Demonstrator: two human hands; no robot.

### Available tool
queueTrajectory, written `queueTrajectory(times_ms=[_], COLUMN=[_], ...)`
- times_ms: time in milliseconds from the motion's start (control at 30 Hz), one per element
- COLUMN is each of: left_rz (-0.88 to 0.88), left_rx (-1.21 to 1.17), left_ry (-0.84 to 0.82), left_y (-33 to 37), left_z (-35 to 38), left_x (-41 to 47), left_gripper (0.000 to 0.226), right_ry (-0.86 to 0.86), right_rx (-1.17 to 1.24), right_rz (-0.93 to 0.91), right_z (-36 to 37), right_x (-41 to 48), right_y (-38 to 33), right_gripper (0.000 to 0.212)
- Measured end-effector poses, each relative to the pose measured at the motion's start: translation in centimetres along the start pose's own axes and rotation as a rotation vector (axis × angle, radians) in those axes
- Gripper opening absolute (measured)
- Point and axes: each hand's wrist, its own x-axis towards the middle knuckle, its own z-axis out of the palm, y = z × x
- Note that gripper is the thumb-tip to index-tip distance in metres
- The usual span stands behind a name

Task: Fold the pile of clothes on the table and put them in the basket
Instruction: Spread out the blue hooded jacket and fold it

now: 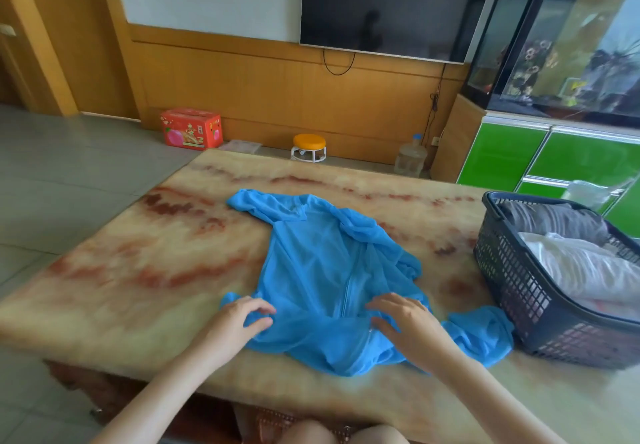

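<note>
A thin blue zip jacket (318, 263) lies spread on the marble-patterned table (138, 270), its collar end far from me and one sleeve trailing right toward the basket. My left hand (242, 319) rests on the jacket's near left edge, thumb and fingers loosely bent around a bit of fabric. My right hand (405, 322) lies flat on the cloth right of the zip, fingers spread. A dark plastic basket (512, 291) stands at the table's right end, holding folded grey (554, 222) and white clothes (588, 267).
Beyond the table are a red carton (190, 128), a small orange stool (309, 147) and a water jug (410, 156) on the floor by the wood wall. A TV (384, 4) hangs above. A fish tank (568, 38) on green cabinets stands at right.
</note>
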Motion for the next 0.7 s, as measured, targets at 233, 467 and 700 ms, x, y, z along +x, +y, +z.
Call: queueTrajectory(times_ms=[233,467,700], left_rz=[0.068,0.039,-0.002], left_rx=[0.143,0.204,0.151], left_ry=[-0.127,0.001,0.101], left_y=[-2.2,-2.7,-3.0], left_z=[2.2,2.1,1.5], left_x=[-2.4,-1.1,-1.0], left_gripper=[0.059,0.031,0.036], right_ry=[-0.147,-0.243,-0.323], right_rx=[0.277,0.243,0.445], right_rz=[0.109,-0.006,0.086], right_z=[2.3,2.9,2.2], right_x=[-2.6,-3.5,-3.4], right_y=[-1.0,0.7,0.7], right_gripper=[0.048,0.106,0.098])
